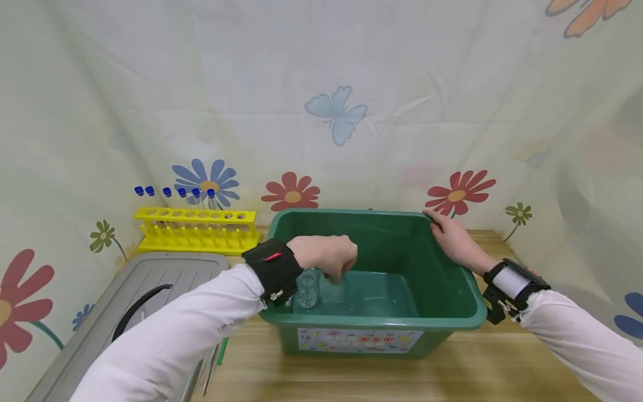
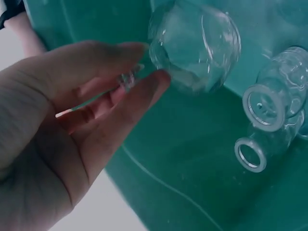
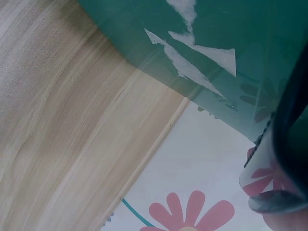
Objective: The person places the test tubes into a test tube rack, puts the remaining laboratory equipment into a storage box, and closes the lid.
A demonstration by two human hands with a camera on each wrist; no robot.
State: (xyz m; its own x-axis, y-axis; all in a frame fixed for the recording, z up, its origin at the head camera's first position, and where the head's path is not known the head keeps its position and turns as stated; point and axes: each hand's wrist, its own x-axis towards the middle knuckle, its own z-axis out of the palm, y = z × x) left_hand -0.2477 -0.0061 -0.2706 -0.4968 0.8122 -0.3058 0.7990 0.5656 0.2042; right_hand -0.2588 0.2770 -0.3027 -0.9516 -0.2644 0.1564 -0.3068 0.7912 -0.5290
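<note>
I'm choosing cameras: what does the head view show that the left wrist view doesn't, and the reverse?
Only the head view: a yellow rack, blue caps and a gray lid.
Only the left wrist view: the left palm and a glass piece between the fingers.
Both: the left hand, the green box and clear glassware inside it.
</note>
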